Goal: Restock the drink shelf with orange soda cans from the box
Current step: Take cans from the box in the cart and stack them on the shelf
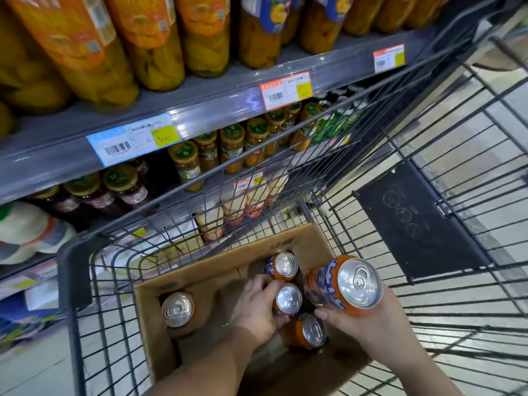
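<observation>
An open cardboard box sits inside a wire shopping cart. Orange soda cans with silver tops stand in it: one at the left, one at the far side, one near the front. My left hand reaches into the box and curls its fingers around a middle can. My right hand grips another orange soda can, lifted above the box and tilted, top toward me.
Grey store shelves stand beyond the cart, with large jars of yellow fruit on top and smaller jars below. Price tags line the shelf edges. A black child-seat flap hangs on the cart's right.
</observation>
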Demonstrator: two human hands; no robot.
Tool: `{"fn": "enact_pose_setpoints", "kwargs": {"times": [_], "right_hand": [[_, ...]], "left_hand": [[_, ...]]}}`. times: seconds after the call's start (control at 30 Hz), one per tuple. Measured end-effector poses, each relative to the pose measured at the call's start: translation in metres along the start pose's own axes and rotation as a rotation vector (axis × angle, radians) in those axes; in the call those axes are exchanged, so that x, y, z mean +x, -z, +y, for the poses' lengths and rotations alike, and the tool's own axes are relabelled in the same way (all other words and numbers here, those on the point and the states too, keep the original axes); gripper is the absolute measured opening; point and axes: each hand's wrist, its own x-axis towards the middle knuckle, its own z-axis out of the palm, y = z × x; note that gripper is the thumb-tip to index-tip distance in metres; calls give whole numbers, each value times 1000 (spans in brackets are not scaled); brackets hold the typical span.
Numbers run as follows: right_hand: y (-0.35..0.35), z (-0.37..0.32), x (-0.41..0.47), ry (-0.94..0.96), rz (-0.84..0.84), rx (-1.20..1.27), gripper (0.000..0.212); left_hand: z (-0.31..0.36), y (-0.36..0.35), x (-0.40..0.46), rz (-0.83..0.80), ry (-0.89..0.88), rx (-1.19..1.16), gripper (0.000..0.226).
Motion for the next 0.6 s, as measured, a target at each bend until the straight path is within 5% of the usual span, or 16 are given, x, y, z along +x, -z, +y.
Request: {"fn": "enact_pose_setpoints", "kwargs": {"times": [0.17,0.6], "right_hand": [[-2,4,1,26,8,-26,49],[1,-9,-8,83,4,-118,63]], "left_hand": [[-5,13,-11,5,66,-64,66],[42,97,-43,70,27,-84,76]]}}
